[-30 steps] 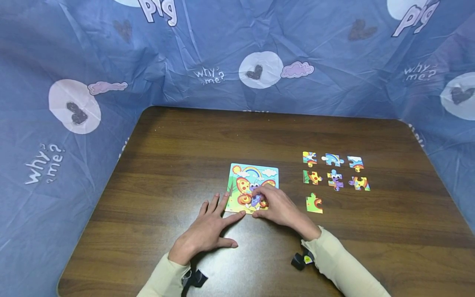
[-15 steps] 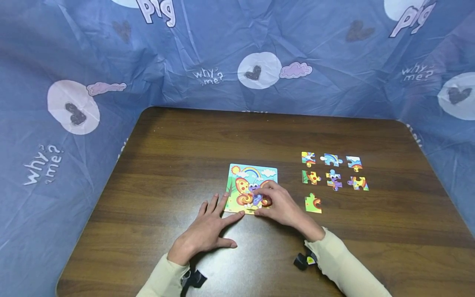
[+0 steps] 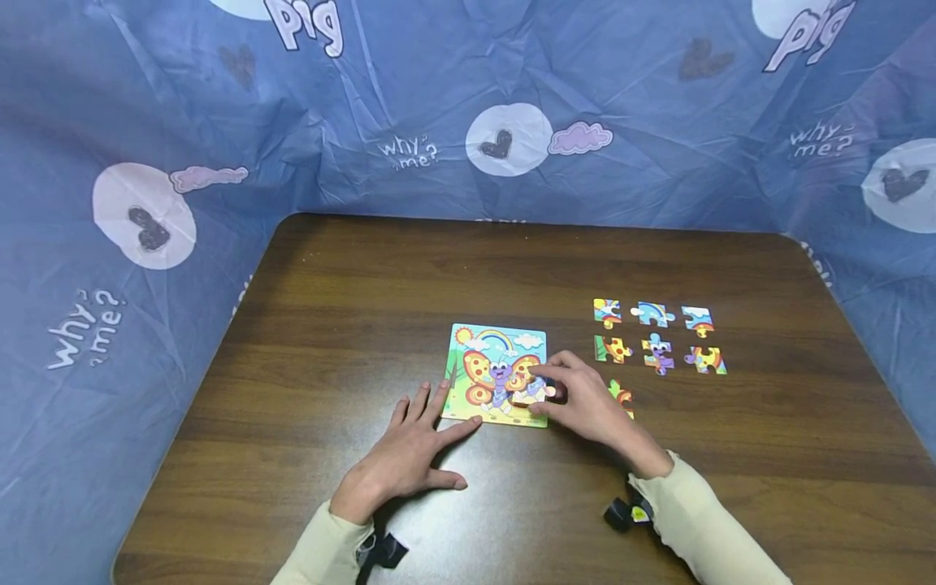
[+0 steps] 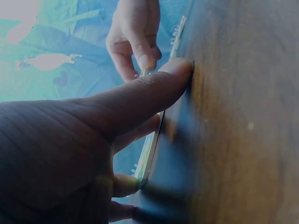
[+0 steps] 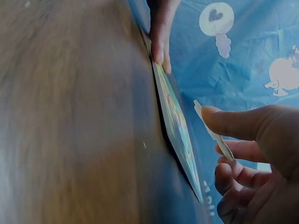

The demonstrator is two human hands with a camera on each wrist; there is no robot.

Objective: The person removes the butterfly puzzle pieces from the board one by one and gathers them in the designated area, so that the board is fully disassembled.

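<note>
A square butterfly puzzle board [image 3: 468,406] lies flat on the table. My left hand [image 3: 409,451] is spread with its fingers straight; its fingertips touch the board's left and front edges. Between thumb and fingers my right hand [image 3: 585,402] pinches a puzzle piece [image 3: 530,392] over the board's lower right part. In the right wrist view that puzzle piece [image 5: 215,133] is held tilted, apart from the board [image 5: 180,133]. The left wrist view shows my left hand [image 4: 93,121] large and close, at the board's edge.
Several loose puzzle pieces lie in rows right of the board, among them a rainbow piece [image 3: 654,314] and a purple-faced piece [image 3: 659,355]. A green piece [image 3: 620,394] is partly behind my right hand. The brown table [image 3: 366,276] meets a blue printed cloth [image 3: 409,73] at the back.
My right hand has moved to the right with the puzzle piece, from the board's lower middle to its lower right, uncovering the printed butterfly's body. My left hand stays where it was.
</note>
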